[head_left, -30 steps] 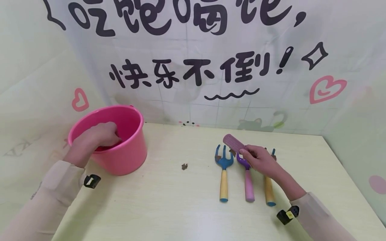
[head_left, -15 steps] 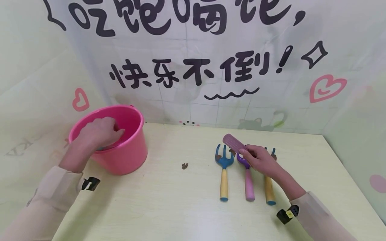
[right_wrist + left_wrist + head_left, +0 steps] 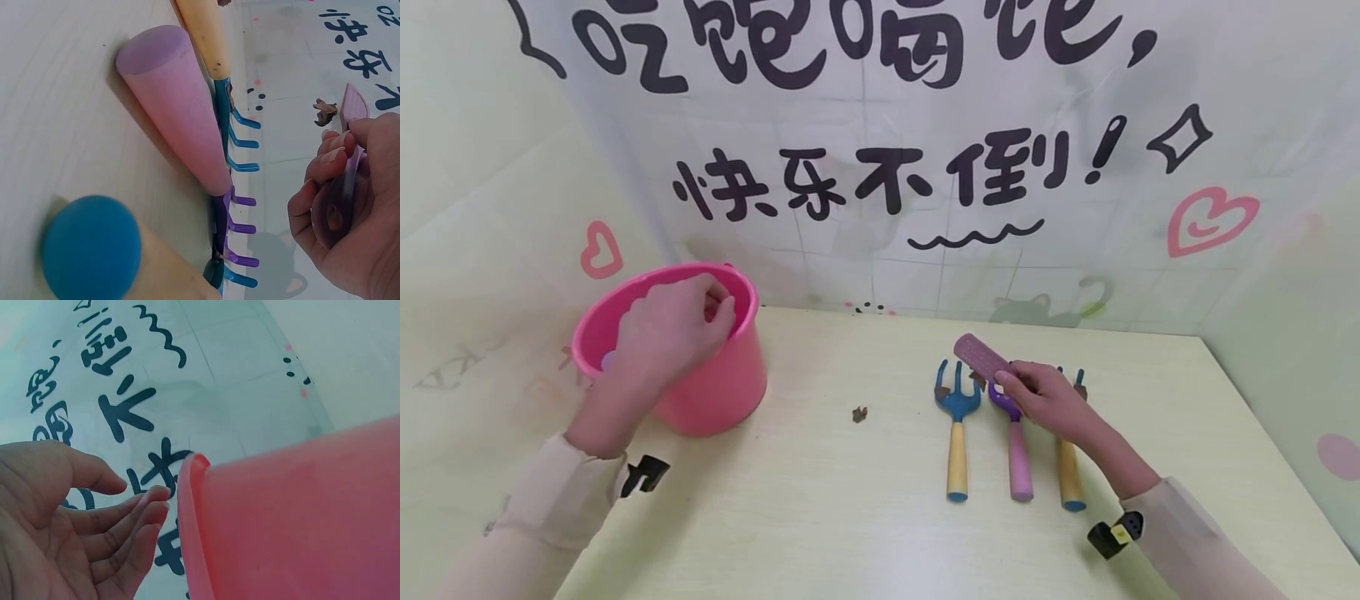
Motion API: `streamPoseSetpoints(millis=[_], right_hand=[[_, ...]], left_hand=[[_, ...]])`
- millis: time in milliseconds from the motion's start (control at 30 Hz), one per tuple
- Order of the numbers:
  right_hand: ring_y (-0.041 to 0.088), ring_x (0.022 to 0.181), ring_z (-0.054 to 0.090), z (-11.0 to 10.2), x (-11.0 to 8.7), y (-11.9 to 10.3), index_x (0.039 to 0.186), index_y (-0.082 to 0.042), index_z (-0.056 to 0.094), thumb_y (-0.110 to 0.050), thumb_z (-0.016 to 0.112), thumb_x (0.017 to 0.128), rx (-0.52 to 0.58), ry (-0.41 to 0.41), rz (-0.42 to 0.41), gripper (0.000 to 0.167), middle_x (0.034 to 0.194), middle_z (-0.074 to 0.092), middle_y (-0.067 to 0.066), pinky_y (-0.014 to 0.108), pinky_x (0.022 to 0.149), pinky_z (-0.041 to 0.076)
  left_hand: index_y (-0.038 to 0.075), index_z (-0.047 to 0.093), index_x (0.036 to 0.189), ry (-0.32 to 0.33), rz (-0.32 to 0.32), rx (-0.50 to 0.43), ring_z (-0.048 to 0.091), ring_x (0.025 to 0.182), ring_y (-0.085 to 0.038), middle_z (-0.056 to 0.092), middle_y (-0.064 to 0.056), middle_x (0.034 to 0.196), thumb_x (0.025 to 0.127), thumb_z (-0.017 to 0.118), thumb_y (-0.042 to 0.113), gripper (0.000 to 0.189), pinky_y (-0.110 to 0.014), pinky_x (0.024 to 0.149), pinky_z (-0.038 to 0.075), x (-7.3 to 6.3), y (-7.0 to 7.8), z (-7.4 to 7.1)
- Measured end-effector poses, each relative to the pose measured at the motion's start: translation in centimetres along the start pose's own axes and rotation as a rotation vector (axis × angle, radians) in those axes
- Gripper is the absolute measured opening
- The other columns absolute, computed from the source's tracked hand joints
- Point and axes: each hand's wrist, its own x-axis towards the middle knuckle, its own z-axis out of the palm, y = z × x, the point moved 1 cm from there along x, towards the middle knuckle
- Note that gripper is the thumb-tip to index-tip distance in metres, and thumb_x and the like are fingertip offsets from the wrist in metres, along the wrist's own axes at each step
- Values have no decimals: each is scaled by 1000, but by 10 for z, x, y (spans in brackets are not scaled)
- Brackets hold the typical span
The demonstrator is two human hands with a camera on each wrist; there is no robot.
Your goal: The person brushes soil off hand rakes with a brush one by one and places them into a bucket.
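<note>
- I see one pink bucket (image 3: 715, 392) in the left part of the head frame, standing on the pale table (image 3: 850, 517) close to the back wall.
- My left hand (image 3: 673, 329) is above the bucket opening, at its front rim. In the left wrist view the fingers (image 3: 134, 519) are loosely bent just beside the rim of the bucket (image 3: 300, 519), and I see nothing held between them, so the hand is relaxed and empty.
- Under this hand, inside the bucket near the left rim, one small pale purple spot (image 3: 607, 361) shows; I cannot tell what it is.
- My right hand (image 3: 1048, 400) is in the right-centre of the head frame. It holds one purple brush (image 3: 981, 357), a flat piece with small dots on its face, which points to the upper left. In the right wrist view the thumb and curled fingers (image 3: 334, 147) pinch the brush (image 3: 350, 125) by its sides.
- I count three small garden tools lying side by side below the right hand, handles toward the lower edge of the frame: one blue fork with a yellow handle (image 3: 957, 433), one purple tool with a pink handle (image 3: 1018, 458), and one tool with an orange handle and blue end (image 3: 1067, 479).
- The right hand covers the heads of the second and third tool in the head view.
- One small brown crumb (image 3: 859, 413) lies on the table between the bucket and the tools.
- Behind the table hangs one white banner with black characters (image 3: 880, 179), and I count two pink hearts on it.
</note>
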Motion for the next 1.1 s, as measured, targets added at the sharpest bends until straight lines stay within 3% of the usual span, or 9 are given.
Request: streamPoseSetpoints(millis=[200,367,500,633,800,967,1100], right_hand=[[15,58,45,0,-1,0,87,-4,60,-18,58,106,-21,5,7,24,65,48,-1,27,53,36],[15,59,45,-1,-2,0,88,-4,61,-19,58,106,-21,6,14,24,67,49,0,27,53,37],[16,59,46,-1,-2,2,88,-2,61,-19,57,106,-19,6,16,24,67,49,0,27,53,37],[16,58,46,0,-2,4,88,-3,61,-20,57,106,-20,7,14,25,67,50,0,27,53,38],[15,58,47,0,-2,5,89,-3,62,-21,57,106,-21,9,16,25,67,51,0,27,52,39],[16,58,47,0,-1,6,89,-3,61,-20,57,106,-21,8,12,25,66,51,0,27,52,38],[17,58,47,0,-1,5,90,-2,62,-21,56,107,-21,6,21,26,67,52,0,27,51,39]], left_hand=[[5,62,109,55,69,-9,57,58,-26,63,-8,78,89,72,18,25,-43,53,52,-9,17,12],[4,64,111,28,101,-31,63,66,-25,69,-11,92,85,78,17,32,-46,59,57,-12,27,26],[4,64,109,-1,123,-40,63,63,-22,69,-11,92,85,79,17,31,-41,56,57,-15,35,37],[4,66,105,-24,174,-48,58,57,-18,69,-6,87,90,72,16,20,-32,52,53,-19,43,54],[6,67,102,-109,230,-66,54,55,-13,66,1,81,97,64,18,14,-27,49,48,-23,56,79],[9,68,101,-228,224,-93,55,58,-12,65,3,81,98,67,22,14,-27,51,48,-30,70,105],[9,67,97,-283,246,-116,53,55,-13,61,5,74,97,69,23,14,-29,50,47,-34,81,126]])
